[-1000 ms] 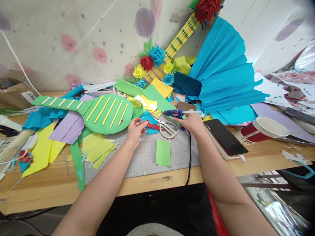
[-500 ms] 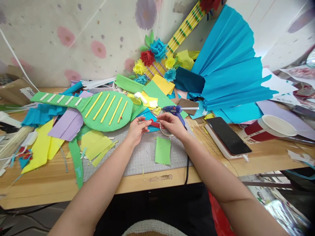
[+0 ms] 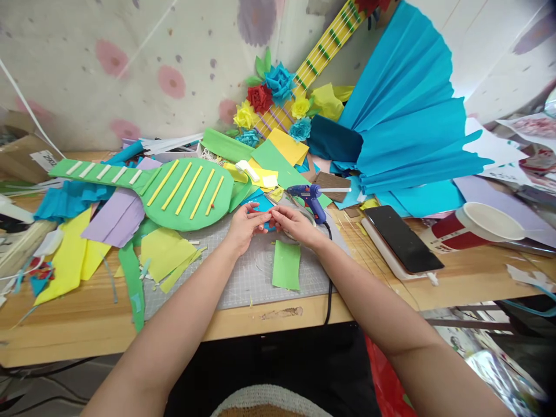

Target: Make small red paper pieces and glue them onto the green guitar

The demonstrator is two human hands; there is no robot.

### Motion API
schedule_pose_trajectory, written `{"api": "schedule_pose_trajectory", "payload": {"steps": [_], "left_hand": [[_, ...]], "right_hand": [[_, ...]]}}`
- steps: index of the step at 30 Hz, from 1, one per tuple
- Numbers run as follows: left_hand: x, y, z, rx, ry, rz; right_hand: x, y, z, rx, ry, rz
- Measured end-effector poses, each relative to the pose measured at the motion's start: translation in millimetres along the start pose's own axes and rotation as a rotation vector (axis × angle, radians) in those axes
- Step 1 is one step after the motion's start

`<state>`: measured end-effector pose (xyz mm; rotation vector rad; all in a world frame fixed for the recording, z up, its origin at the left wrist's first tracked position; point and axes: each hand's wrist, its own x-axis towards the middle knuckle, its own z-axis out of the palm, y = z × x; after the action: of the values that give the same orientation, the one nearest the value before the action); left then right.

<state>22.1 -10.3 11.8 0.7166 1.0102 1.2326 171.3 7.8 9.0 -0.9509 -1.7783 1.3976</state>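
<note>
My left hand [image 3: 244, 226] and my right hand [image 3: 296, 225] meet fingertip to fingertip over the cutting mat [image 3: 243, 286]. Both pinch a small red paper strip [image 3: 266, 212], now almost wholly covered by the fingers. Just behind my right hand lies a blue glue gun [image 3: 309, 200] with a white glue stick in its back. A ring-shaped roll partly shows under that hand. Close by on the mat is a green paper rectangle [image 3: 286, 265]. Left of my hands rests a green paper-covered instrument shape [image 3: 189, 200] with yellow strips across its body and white ones along its neck.
A yellow guitar shape [image 3: 325, 55] with paper flowers leans on the wall beside a pleated blue paper fan [image 3: 408, 104]. To the right are a phone [image 3: 403, 238] and a paper cup [image 3: 473, 229]. Yellow scraps [image 3: 167, 252] and purple sheets [image 3: 115, 217] lie left.
My hands have come together, my right hand moving left toward my left. The red strip that stretched between them is now mostly hidden by the fingers. The view has shifted slightly.
</note>
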Motion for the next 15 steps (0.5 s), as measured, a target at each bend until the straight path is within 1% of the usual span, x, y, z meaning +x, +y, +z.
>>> {"api": "schedule_pose_trajectory", "payload": {"steps": [4,8,15], "left_hand": [[0.2,-0.9,0.9,-0.005,0.000,0.000],[-1.4,-0.6,1.3,0.020,-0.015,0.005],[1.5,-4.2,-1.0,0.049,-0.032,0.054]], "right_hand": [[0.9,2.2,0.2,0.054,-0.028,0.006],[-0.8,-1.4,-1.3,0.069,-0.048,0.029],[-1.6,-2.9,1.4,0.103,-0.055,-0.021]]}}
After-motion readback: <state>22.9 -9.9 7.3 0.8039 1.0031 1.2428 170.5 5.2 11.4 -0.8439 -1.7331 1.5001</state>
